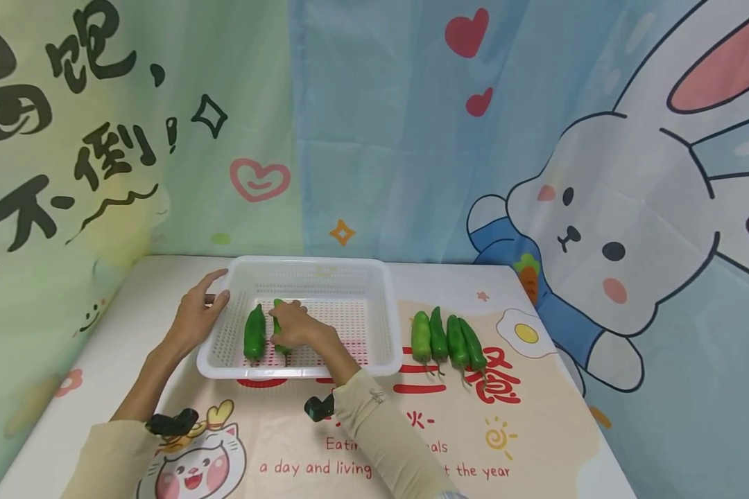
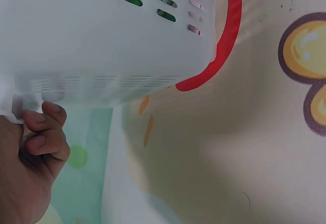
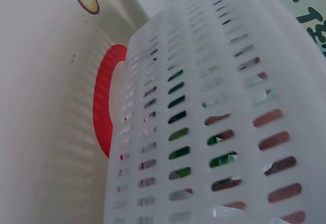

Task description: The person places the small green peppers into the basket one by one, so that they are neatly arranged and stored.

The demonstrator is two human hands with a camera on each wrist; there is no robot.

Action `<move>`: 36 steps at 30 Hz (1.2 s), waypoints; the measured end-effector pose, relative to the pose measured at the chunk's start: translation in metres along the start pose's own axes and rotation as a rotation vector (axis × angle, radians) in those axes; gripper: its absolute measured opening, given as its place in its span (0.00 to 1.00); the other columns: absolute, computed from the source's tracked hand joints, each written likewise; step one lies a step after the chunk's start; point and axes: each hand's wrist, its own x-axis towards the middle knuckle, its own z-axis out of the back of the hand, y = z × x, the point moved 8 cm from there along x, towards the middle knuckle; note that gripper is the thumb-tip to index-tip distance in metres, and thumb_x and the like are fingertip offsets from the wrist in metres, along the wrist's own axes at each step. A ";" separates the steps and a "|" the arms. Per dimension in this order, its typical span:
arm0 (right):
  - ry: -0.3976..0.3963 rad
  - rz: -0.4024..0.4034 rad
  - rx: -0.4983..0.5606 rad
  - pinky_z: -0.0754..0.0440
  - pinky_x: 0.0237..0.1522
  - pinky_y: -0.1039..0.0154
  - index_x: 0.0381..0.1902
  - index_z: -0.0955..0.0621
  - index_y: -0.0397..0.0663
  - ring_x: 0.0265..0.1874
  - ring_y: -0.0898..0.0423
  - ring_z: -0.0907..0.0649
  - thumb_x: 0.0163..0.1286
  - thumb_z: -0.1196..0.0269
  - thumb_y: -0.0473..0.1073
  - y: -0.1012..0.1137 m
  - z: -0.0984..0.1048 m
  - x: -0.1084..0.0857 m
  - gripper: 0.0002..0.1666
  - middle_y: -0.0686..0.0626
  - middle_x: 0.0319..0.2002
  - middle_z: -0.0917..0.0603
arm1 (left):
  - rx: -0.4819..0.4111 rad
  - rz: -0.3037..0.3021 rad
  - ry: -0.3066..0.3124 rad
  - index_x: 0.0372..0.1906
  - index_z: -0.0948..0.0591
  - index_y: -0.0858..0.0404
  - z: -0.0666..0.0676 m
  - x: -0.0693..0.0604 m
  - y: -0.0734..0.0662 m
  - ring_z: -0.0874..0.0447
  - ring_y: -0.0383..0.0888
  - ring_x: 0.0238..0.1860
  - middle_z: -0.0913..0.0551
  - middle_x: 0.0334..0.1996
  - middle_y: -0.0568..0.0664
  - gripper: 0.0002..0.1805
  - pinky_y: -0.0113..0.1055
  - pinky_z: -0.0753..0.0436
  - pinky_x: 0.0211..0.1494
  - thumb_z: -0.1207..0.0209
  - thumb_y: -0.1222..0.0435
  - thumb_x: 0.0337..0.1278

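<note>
A white plastic basket [image 1: 388, 319] with slotted walls stands on the table. My left hand [image 1: 193, 315] holds its left rim, and the left wrist view shows several curled fingers [image 2: 51, 141] under the edge. Inside the basket, my right hand [image 1: 299, 327] reaches down and pinches a green pepper [image 1: 277, 324], partly covered by the fingers. Left of it, another green pepper [image 1: 255, 334] lies lengthwise on the basket floor. From the right wrist, the basket's side wall [image 3: 153, 147] fills much of the view; green and skin show only through the slots.
Several green peppers [image 1: 455, 339] lie side by side on the table, right of the basket. A printed mat [image 1: 537, 409] with red lettering and cartoons covers the table. A cartoon cloth [image 1: 374, 138] hangs behind it.
</note>
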 end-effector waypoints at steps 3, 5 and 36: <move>0.007 -0.001 -0.009 0.19 0.58 0.59 0.77 0.23 0.42 0.59 0.49 0.20 0.76 0.31 0.42 0.001 -0.004 0.003 0.34 0.43 0.65 0.15 | -0.001 0.004 -0.002 0.87 0.42 0.65 0.000 0.000 0.000 0.05 0.63 0.39 0.15 0.55 0.82 0.32 0.43 0.06 0.34 0.51 0.61 0.89; 0.013 -0.002 -0.002 0.20 0.55 0.60 0.76 0.22 0.43 0.55 0.51 0.21 0.76 0.31 0.41 0.000 -0.008 0.005 0.33 0.43 0.62 0.15 | -0.005 0.007 -0.002 0.87 0.42 0.65 -0.001 0.000 0.000 0.05 0.64 0.40 0.15 0.56 0.82 0.32 0.45 0.06 0.34 0.51 0.61 0.89; 0.028 -0.074 -0.016 0.19 0.73 0.45 0.86 0.34 0.50 0.76 0.34 0.24 0.76 0.29 0.50 -0.007 0.003 -0.008 0.47 0.40 0.77 0.23 | -0.016 -0.008 -0.014 0.86 0.40 0.66 0.001 0.002 0.003 0.05 0.63 0.38 0.14 0.53 0.82 0.32 0.41 0.07 0.33 0.50 0.62 0.88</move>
